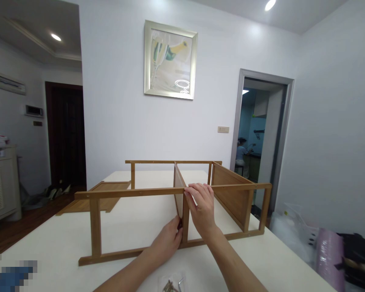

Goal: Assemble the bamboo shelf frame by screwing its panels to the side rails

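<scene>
A wooden shelf frame [134, 192] lies on its side on the white table [136, 225], with a middle panel [178, 186] and an end panel [231, 190] between its two side frames. My right hand [202, 205] is closed over the near side's top rail, where the middle upright meets it. Lower down, my left hand [168, 235] is closed beside that upright, at the lower edge of the middle panel. Something small and dark shows at its fingertips, too hidden to name. A clear bag [172, 283] with screws and a hex key lies close below my arms.
A loose wooden panel [112, 187] lies on the table at the left, partly behind the frame. Plastic wrap and a pink roll [330, 255] stand on the floor at right. A person [241, 154] sits beyond the doorway. A blurred blue patch is at lower left.
</scene>
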Motion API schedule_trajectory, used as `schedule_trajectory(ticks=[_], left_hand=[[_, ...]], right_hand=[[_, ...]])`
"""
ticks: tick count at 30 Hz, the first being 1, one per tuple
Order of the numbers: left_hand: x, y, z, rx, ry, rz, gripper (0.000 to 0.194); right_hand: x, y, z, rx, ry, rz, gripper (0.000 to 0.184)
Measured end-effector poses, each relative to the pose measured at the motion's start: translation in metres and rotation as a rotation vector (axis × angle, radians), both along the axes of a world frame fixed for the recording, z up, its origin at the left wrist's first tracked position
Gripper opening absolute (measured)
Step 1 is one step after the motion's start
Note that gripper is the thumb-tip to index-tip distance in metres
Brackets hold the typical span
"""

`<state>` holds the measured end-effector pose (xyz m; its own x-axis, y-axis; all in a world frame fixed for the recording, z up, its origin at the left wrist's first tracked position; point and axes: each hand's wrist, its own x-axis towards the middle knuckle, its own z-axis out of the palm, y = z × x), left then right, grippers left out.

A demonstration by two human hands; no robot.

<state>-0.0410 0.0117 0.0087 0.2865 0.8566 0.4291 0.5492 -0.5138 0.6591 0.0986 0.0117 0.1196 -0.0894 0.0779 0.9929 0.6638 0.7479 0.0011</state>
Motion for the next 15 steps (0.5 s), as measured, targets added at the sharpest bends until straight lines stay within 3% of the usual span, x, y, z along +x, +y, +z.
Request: schedule_trajectory(ticks=[15], left_hand=[[-0.0006, -0.0022, 0.0032, -0.001, -0.017, -0.016, 0.007]], right_hand=[[-0.0020, -0.0046, 0.0014, -0.019, 0.042, 0.052, 0.007]])
